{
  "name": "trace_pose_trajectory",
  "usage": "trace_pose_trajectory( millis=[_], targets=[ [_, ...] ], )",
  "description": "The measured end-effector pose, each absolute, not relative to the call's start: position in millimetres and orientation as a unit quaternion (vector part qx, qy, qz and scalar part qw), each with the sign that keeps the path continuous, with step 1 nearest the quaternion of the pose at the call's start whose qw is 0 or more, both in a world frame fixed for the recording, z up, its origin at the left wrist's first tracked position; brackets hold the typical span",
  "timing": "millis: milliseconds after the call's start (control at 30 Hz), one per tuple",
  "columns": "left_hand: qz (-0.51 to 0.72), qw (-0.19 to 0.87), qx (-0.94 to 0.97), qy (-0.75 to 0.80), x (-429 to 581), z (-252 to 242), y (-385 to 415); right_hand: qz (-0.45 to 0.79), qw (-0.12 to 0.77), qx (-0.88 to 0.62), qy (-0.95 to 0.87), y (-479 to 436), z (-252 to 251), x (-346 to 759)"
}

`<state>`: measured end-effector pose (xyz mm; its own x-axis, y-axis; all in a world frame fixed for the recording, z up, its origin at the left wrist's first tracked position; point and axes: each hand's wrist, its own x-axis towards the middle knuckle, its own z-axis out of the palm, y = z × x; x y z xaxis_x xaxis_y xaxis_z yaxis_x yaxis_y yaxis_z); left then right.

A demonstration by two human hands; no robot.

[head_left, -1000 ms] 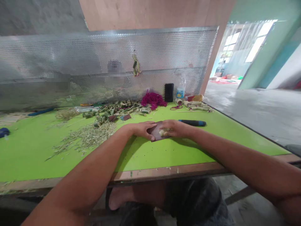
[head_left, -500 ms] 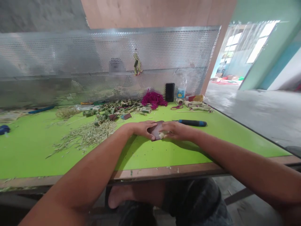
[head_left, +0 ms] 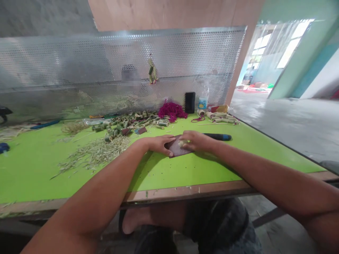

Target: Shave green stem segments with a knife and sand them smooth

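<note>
A dark brownish sheet [head_left: 178, 149] lies flat on the green table top [head_left: 159, 173]. My left hand [head_left: 161, 144] rests on its left edge, thumb and fingers spread apart. Over the sheet's right part is my right hand [head_left: 193, 141], its fingers closed round a small pale piece [head_left: 181, 143] that touches the sheet. Just behind my right hand lies a black and blue handle [head_left: 219, 137], its left end hidden by the hand.
Pale shavings [head_left: 97, 153] and cut green stalk pieces [head_left: 116, 130] cover the left middle. Farther back are magenta yarn [head_left: 172, 110], a black phone-like object [head_left: 190, 102], a bottle [head_left: 202, 98] and tied pale bundles [head_left: 222, 118]. A perforated metal panel [head_left: 174, 53] stands behind.
My right hand has moved slightly up and away across the sheet with the pale piece, uncovering more of the sheet's lower right. My left hand stays on the sheet. The view has shifted slightly.
</note>
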<state>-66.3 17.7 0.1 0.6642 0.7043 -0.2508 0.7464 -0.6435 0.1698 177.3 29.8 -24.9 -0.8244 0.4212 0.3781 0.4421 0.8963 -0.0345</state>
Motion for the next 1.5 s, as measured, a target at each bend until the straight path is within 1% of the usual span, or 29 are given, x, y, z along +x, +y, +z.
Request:
trace_pose_trajectory(
  millis=[67,200,333,467,600,733,833,867,967,1100,1200,1333,1433,1500],
  targets=[
    [-0.078,0.127,0.907,0.395,-65.8,0.4,17.0,-0.019,0.197,-0.187,-0.962,29.7,-25.5,174.0],
    [-0.081,0.130,0.900,0.409,-64.6,1.5,15.2,-0.017,0.207,-0.265,-0.942,29.8,-24.2,174.2],
    [-0.088,0.130,0.899,0.408,-63.2,2.7,14.4,0.040,0.202,-0.214,-0.955,25.5,-21.6,180.4],
    [-0.088,0.131,0.895,0.417,-63.1,2.8,15.2,0.024,0.216,-0.282,-0.935,20.9,-19.1,184.7],
    [-0.082,0.139,0.897,0.412,-64.0,2.1,15.6,0.048,0.201,-0.221,-0.953,18.8,-18.7,182.4],
    [-0.075,0.141,0.899,0.408,-64.9,1.2,16.2,0.031,0.226,-0.279,-0.933,20.6,-20.5,180.8],
    [-0.076,0.137,0.902,0.401,-65.6,0.5,17.0,0.065,0.220,-0.221,-0.948,20.2,-21.1,180.4],
    [-0.076,0.136,0.902,0.402,-65.7,0.4,17.1,0.069,0.216,-0.225,-0.947,20.2,-20.4,180.7],
    [-0.079,0.135,0.898,0.411,-65.6,0.9,16.5,0.046,0.224,-0.278,-0.933,20.7,-16.5,184.1],
    [-0.086,0.137,0.898,0.410,-64.2,2.6,14.9,0.064,0.211,-0.212,-0.952,20.7,-12.8,192.0],
    [-0.086,0.137,0.895,0.417,-63.0,4.1,13.7,0.047,0.219,-0.233,-0.946,20.1,-12.3,195.7],
    [-0.091,0.145,0.893,0.416,-62.7,5.1,13.3,0.068,0.212,-0.184,-0.957,19.1,-12.1,195.8],
    [-0.084,0.148,0.892,0.419,-63.4,4.7,13.6,0.052,0.219,-0.231,-0.947,20.9,-12.0,196.2],
    [-0.084,0.149,0.892,0.418,-63.7,4.6,13.5,0.052,0.219,-0.232,-0.946,22.4,-12.1,197.4]
  ],
)
